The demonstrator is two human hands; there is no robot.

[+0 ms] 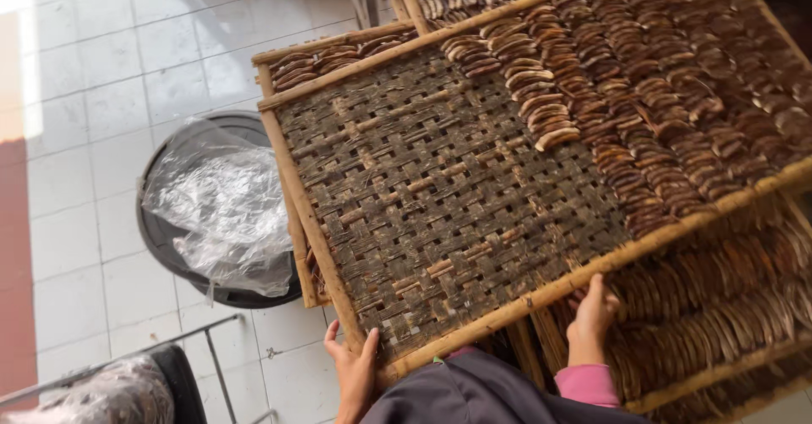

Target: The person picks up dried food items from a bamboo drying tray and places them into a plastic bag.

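A woven bamboo tray (440, 195) with a pale wooden frame lies tilted across other trays. Its near half is bare weave; rows of brown dried banana slices (660, 94) cover its far right half. My left hand (353, 371) grips the tray's near left corner from the side. My right hand (594, 310) grips the front frame bar further right, fingers curled over the edge, with a pink sleeve cuff (588, 383) below it.
More trays of dried slices (727, 305) lie stacked beneath and behind. A dark round tub (161, 229) lined with clear plastic (224, 204) stands on the white tiled floor (85, 94) at left. A metal-framed stand holding a plastic bag (127, 386) is at bottom left.
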